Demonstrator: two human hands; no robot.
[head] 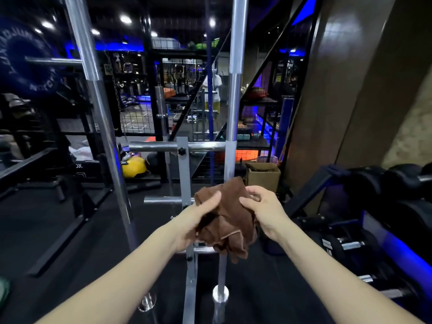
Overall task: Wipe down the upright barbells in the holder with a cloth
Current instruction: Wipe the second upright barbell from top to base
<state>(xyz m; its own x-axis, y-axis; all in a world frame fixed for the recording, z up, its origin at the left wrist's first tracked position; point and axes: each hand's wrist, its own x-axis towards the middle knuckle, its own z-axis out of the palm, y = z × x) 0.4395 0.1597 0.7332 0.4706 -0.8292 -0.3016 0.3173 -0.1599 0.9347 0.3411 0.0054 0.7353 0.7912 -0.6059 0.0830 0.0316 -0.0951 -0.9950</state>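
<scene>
- Where the brown cloth (228, 220) bunches at 6 o'clock, I lose the right barbell (234, 94) behind it; can't tell if they touch.
- Left hand (198, 217) grips the cloth, fingers curled over its top; right hand (261, 209) pinches its right edge.
- Left barbell (102, 118) at 10 o'clock, top cut off by frame.
- Holder (184, 164) btwn the bars.
- Black gym floor (46, 230); dumbbell rack (374, 230) at 3 o'clock; bkgd dark, blurred.

Blue weight plate (25, 57) upper left, yellow ball (133, 167) on floor, cardboard box (263, 175), dumbbells (350, 244) right.
</scene>
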